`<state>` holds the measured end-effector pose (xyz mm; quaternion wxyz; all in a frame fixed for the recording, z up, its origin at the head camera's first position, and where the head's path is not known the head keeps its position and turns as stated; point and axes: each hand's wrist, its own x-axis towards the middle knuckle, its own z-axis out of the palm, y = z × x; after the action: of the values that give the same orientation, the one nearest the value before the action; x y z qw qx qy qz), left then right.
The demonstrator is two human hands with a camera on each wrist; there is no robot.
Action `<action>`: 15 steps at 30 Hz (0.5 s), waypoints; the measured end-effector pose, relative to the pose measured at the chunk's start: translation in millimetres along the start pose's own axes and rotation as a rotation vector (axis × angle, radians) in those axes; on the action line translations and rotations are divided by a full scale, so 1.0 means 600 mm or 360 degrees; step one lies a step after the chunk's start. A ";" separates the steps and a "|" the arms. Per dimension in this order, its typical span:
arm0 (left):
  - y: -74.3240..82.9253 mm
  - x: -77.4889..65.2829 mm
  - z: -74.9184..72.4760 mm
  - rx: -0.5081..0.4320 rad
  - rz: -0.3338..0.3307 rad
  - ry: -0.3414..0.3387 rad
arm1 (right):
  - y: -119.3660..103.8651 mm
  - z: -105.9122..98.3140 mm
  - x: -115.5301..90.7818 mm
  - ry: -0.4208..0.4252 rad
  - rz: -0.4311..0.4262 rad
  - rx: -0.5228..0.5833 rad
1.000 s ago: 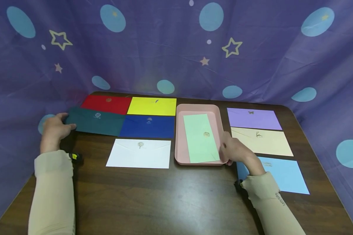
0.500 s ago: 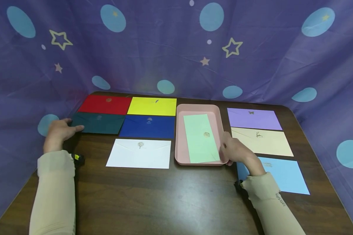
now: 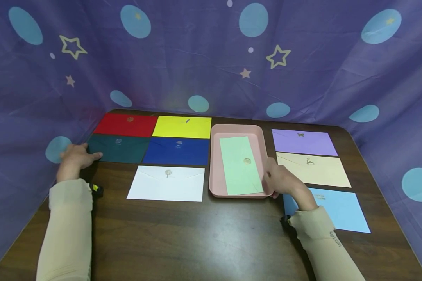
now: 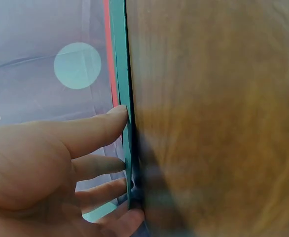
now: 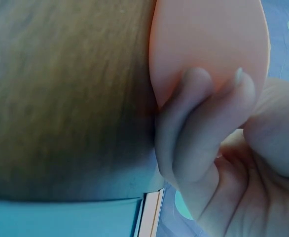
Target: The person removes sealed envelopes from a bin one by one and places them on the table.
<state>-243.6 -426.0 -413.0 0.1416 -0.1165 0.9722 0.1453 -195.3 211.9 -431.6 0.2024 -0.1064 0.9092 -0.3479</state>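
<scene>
A dark green envelope lies flat at the far left. My left hand is at its left end; in the left wrist view the fingers are spread, with the thumb touching the envelope's edge. A pink tray stands at the middle, bearing a pale green envelope set lengthwise. With curled fingers, my right hand grips the tray's near right corner; the right wrist view has these fingers against the pink side wall.
Red, yellow, blue and white envelopes lie left of the tray. Purple, cream and light blue ones lie right. A purple curtain hangs behind the wooden table.
The dark green envelope's left end has come down flat and the envelope has shifted slightly right. My left hand has moved right and nearer. The right hand and tray stay put.
</scene>
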 end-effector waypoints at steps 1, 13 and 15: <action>0.001 0.000 0.000 0.0006 -0.0002 -0.0006 | 0.000 0.000 0.000 -0.0002 0.0001 -0.0003; 0.006 0.000 0.003 0.0054 -0.0016 -0.0048 | 0.002 0.001 0.002 -0.0002 -0.0033 -0.0001; 0.006 0.000 0.003 0.0061 -0.0011 -0.0047 | 0.003 0.002 0.003 0.0003 -0.0032 0.0001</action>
<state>-244.1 -422.2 -413.7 0.1588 -0.1149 0.9722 0.1279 -196.8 211.8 -434.0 0.1982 -0.1151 0.9082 -0.3502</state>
